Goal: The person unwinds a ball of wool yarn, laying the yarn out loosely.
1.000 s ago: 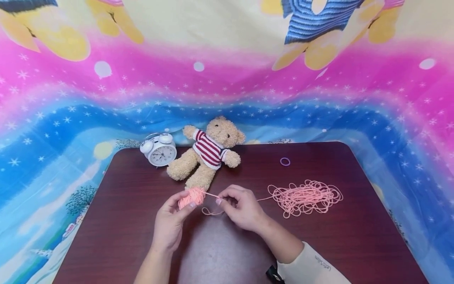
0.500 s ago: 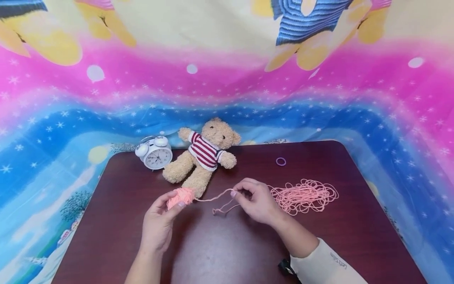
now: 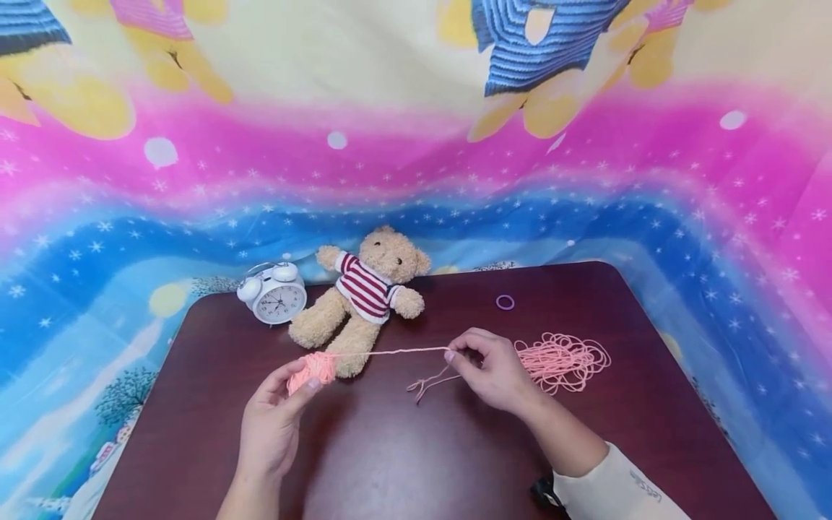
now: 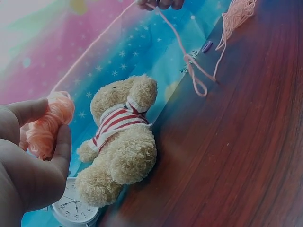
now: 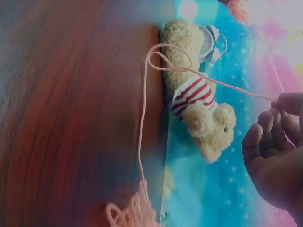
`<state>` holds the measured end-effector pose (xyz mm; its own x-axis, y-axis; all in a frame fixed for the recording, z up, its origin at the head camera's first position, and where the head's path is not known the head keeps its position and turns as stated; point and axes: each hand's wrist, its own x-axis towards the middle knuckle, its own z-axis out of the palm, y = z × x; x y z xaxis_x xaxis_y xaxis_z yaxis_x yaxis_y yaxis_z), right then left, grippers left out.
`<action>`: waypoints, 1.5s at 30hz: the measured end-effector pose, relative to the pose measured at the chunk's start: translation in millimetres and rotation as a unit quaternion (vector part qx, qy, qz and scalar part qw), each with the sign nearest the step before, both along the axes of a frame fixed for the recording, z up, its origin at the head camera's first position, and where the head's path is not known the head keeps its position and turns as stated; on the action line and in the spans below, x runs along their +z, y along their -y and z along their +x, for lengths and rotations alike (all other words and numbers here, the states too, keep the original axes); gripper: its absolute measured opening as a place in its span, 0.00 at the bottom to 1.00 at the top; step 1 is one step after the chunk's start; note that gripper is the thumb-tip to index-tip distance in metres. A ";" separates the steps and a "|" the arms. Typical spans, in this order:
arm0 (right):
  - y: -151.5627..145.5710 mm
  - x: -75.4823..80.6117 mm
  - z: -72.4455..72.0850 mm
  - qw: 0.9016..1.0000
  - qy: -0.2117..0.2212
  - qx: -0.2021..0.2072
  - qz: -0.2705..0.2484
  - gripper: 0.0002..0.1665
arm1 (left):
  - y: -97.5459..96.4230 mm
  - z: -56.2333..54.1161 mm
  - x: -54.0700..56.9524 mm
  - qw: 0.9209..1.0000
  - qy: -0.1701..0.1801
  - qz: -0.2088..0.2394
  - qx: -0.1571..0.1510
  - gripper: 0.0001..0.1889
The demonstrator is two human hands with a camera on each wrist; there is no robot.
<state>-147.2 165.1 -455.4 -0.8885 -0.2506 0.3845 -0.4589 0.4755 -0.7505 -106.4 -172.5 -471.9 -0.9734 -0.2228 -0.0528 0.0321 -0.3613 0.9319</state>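
Between thumb and fingers my left hand (image 3: 271, 426) holds a small ball of pink yarn (image 3: 312, 371), raised over the table. From it a strand (image 3: 390, 352) runs taut to my right hand (image 3: 497, 372), which pinches it between thumb and fingertips. Below the right hand the yarn hangs in a twisted loop (image 4: 198, 85), then leads back to a loose heap of pink yarn (image 3: 564, 363) lying on the right of the table. In the right wrist view, the pinching fingertips (image 5: 278, 101) show at the right edge, with the other fingers curled loosely.
A teddy bear (image 3: 365, 292) in a red-and-white striped top lies at the back of the dark wooden table (image 3: 390, 462). Left of it stands a white alarm clock (image 3: 278, 300). A purple ring (image 3: 505, 302) lies behind the yarn heap. A patterned cloth (image 3: 416, 166) surrounds the table.
My hands have moved apart, drawing out a longer strand between them. It sagged half a second ago and is now straight. The loop hanging under the right hand has shifted right with it.
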 end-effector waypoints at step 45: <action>-191.1 11.5 4.1 0.970 0.022 -0.225 0.095 0.08 | 46.4 4.9 4.0 0.998 -0.004 0.012 0.054 0.16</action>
